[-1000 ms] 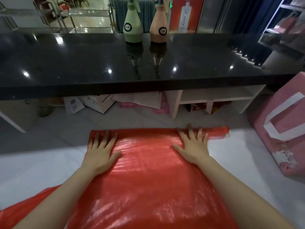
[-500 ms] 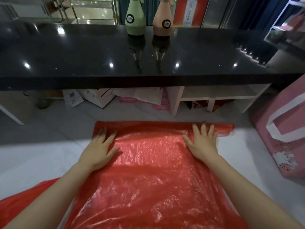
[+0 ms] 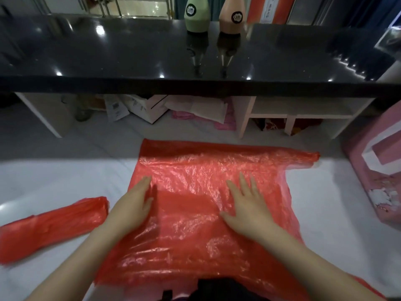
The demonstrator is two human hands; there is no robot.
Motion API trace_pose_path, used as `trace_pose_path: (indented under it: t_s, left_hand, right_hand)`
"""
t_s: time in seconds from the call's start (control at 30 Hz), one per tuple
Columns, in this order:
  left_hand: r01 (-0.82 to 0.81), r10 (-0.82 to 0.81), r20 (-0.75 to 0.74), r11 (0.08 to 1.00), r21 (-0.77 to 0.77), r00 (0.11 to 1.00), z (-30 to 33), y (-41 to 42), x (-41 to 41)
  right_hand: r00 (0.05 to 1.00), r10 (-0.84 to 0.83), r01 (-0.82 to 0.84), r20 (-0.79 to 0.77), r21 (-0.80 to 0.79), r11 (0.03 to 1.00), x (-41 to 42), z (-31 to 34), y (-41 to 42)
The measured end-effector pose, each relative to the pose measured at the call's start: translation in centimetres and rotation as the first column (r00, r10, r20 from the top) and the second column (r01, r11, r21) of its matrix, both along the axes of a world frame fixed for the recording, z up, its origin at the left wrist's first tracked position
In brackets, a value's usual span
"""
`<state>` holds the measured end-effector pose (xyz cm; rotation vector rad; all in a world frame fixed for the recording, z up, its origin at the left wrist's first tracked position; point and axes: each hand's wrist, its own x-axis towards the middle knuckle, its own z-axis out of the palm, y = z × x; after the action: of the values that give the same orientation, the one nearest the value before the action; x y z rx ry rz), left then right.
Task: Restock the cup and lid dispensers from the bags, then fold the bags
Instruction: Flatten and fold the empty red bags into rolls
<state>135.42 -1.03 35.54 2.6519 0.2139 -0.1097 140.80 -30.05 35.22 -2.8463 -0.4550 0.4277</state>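
Note:
A thin red plastic bag (image 3: 195,168) lies spread flat on the white table (image 3: 60,181) in front of me. Its far right handle strip (image 3: 303,157) sticks out sideways. My left hand (image 3: 134,203) lies flat on the bag's left part, fingers straight and together. My right hand (image 3: 247,203) presses flat on the bag's middle, fingers spread. A second red strip of bag (image 3: 50,224) stretches out to the left on the table, beside my left forearm.
A glossy black counter (image 3: 130,57) runs across the far side, carrying a green bottle (image 3: 196,16) and a peach bottle (image 3: 232,17). Boxes and papers (image 3: 147,107) sit under it. A pink paper bag (image 3: 377,170) stands at the table's right edge.
Both hands have slid back toward me from the bag's far edge, staying flat on it. The view has tilted down, showing more of the bag and the left strip.

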Motion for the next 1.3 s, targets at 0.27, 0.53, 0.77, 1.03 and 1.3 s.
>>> trace_pose_path:
  t_s: [0.27,0.53,0.77,1.03,1.3]
  left_hand:
    - [0.114,-0.113,-0.016,0.966,0.233,0.993,-4.0,-1.0,-4.0]
    - [0.141,-0.154,0.111,0.984,0.112,0.982,-2.6,-1.5,-3.4]
    - [0.133,-0.139,0.110,0.989,0.056,0.984,-0.9,-1.3,-8.5]
    - [0.111,-0.110,0.087,0.994,-0.008,0.990,-1.3,-2.9,-13.4]
    - [0.244,-0.229,-0.084,0.936,0.254,0.970,-3.8,-3.2,-14.6]
  right_hand:
    - [0.996,-0.067,0.072,0.054,-0.087,0.994,-3.0,-3.4,-2.6]
    - [0.992,-0.010,0.017,0.122,-0.056,0.998,-1.3,-1.8,-3.9]
    - [0.960,-0.034,-0.020,0.278,0.189,0.982,-6.7,1.2,-4.4]
    - [0.830,-0.266,0.075,0.490,0.375,0.924,-13.8,0.5,-6.4]
    - [0.954,-0.258,0.267,0.153,-0.036,0.963,-15.5,-3.5,-13.4]
